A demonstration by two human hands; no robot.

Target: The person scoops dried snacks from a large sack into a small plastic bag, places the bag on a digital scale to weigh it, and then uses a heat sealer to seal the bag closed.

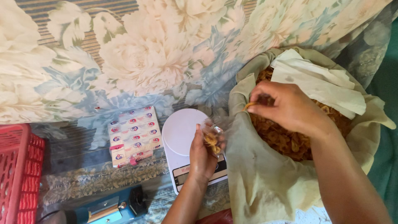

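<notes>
Left hand [202,155] closed around small clear bag [213,138], partly filled, just above white scale [182,132]; right hand [286,108] pinching fried chips [250,105] over the cloth-lined sack [265,182]; filling barely begun, weighing and sealing not yet done

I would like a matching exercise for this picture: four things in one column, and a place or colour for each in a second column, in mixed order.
Things:
1. kitchen scale
2. basket
3. small clear bag
4. fried chips

Places or colours:
A. red, at the left edge
B. in the cloth-lined container
C. white, beside the stack of labels
D. held in the left hand

Pairs: 1-C, 2-A, 3-D, 4-B
</notes>
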